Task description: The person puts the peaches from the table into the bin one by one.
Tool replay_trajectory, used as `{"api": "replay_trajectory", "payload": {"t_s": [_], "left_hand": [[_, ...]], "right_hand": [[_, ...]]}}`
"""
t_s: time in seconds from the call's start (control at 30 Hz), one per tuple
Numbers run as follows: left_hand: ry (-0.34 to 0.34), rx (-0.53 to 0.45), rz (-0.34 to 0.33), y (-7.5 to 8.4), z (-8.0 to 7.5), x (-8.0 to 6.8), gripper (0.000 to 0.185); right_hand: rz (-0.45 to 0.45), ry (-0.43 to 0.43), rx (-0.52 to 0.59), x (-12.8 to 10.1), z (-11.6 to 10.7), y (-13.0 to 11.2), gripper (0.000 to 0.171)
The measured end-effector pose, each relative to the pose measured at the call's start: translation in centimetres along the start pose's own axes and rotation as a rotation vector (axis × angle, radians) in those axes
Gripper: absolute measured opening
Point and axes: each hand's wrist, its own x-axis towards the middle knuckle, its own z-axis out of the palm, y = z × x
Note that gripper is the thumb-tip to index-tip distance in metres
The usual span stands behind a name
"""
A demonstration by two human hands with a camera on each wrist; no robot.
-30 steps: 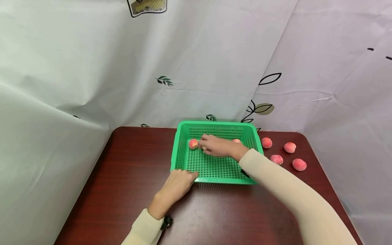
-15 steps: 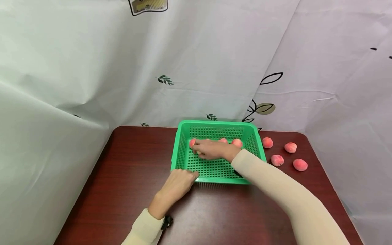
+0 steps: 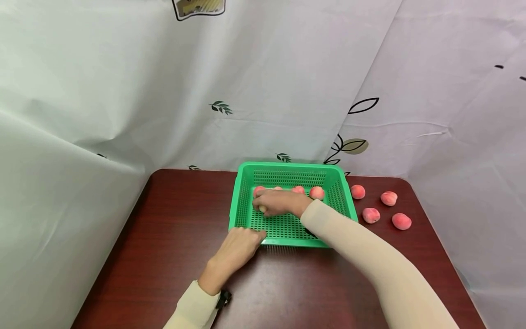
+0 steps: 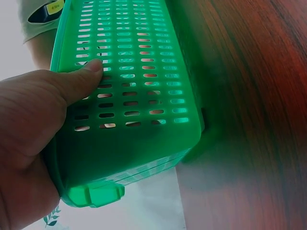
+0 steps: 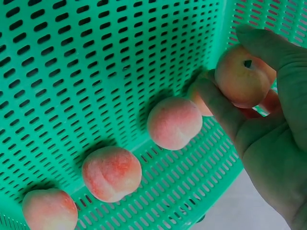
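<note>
A green plastic basket (image 3: 287, 242) with slotted walls stands on the dark red table. At its near left corner my left hand (image 3: 240, 244) grips the rim, the thumb (image 4: 88, 79) lying against the slotted outer wall in the left wrist view. Inside the basket, my right hand (image 3: 275, 202) holds a peach (image 5: 244, 76) between thumb and fingers, low over the floor at the left. A row of peaches lies along the far wall: one peach (image 5: 199, 98) partly behind my fingers, then a pink peach (image 5: 174, 123), a redder peach (image 5: 111, 173) and another peach (image 5: 50, 209).
Right of the basket, several loose peaches lie on the table (image 3: 172, 228), among them a far peach (image 3: 358, 192) close to the basket wall and a near peach (image 3: 401, 221). A pale printed curtain (image 3: 263, 82) hangs behind and beside the table.
My right hand has moved left and slightly nearer inside the basket with the peach, uncovering more of the row along the far wall. My left hand has stayed on the rim.
</note>
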Motion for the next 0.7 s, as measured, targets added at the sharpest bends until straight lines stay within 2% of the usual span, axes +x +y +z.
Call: {"api": "replay_trajectory", "payload": {"t_s": [0.2,0.43,0.7], "left_hand": [[0.0,-0.005,-0.002,0.0,0.1,-0.1,0.048],[0.007,0.001,0.003,0.0,0.1,0.0,0.049],[-0.02,0.014,-0.007,0.0,-0.1,0.0,0.047]], "right_hand": [[0.027,-0.024,-0.011,0.6,0.4,0.1,0.023],[0.012,-0.017,-0.079,1.6,1.2,0.0,0.035],[-0.043,0.006,-0.17,2.5,2.1,-0.4,0.028]]}}
